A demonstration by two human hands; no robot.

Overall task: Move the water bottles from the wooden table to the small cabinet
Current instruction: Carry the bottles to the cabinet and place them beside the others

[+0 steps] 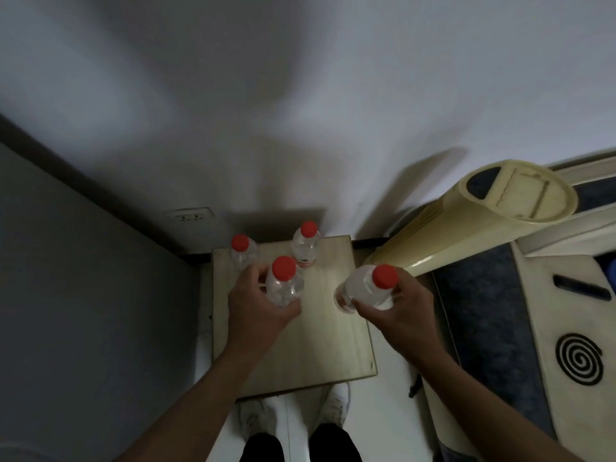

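A small light-wood cabinet top (320, 345) lies below me against the white wall. Two clear water bottles with red caps stand at its far edge, one at the back left (245, 253) and one at the back middle (306, 245). My left hand (256, 308) grips a third red-capped bottle (283, 285) upright over the cabinet's left part. My right hand (396, 308) holds a fourth bottle (368, 288), tilted, above the cabinet's right edge. Whether either held bottle touches the top I cannot tell.
A tall cream tower fan (466, 221) leans in at the right of the cabinet. A bed with a dark blue mattress (483, 311) and a mosquito coil (580, 358) is at the far right. A grey surface (83, 295) fills the left. My white shoes (333, 408) stand at the cabinet's front.
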